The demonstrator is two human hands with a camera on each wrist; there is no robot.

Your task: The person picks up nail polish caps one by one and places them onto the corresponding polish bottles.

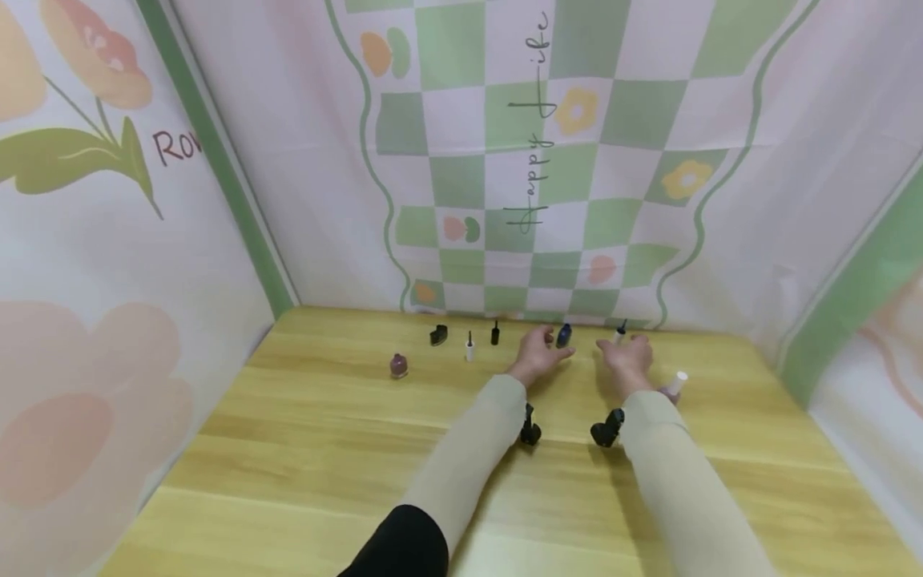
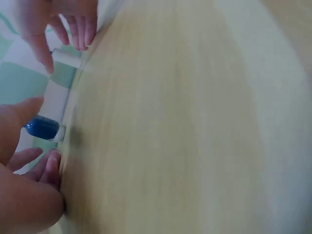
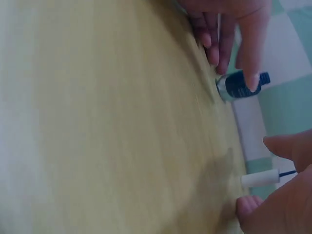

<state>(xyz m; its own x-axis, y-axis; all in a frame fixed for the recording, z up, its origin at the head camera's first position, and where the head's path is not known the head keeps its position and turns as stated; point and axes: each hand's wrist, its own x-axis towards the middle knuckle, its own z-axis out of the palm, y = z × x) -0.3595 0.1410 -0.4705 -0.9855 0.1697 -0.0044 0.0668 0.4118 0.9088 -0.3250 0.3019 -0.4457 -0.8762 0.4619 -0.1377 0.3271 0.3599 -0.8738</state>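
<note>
Near the back edge of the table, my left hand (image 1: 537,354) curves around a small uncapped bottle of blue nail polish (image 1: 564,336), thumb and fingers apart on either side of it. The blue bottle (image 2: 43,127) stands upright in the left wrist view, and in the right wrist view the left thumb overlaps it. My right hand (image 1: 626,357) is at a white nail polish cap (image 3: 260,178) that stands with its dark-tipped brush pointing up. Right thumb and fingers are spread on both sides of the cap, with a gap visible around it.
To the left stand a mauve polish bottle (image 1: 399,366), a white brush cap (image 1: 469,349) and a black brush cap (image 1: 495,333), brushes up. A black curved object (image 1: 438,335) is beside them. A white-capped bottle (image 1: 675,386) is partly behind the right sleeve. A patterned curtain (image 1: 512,172) borders the table's back.
</note>
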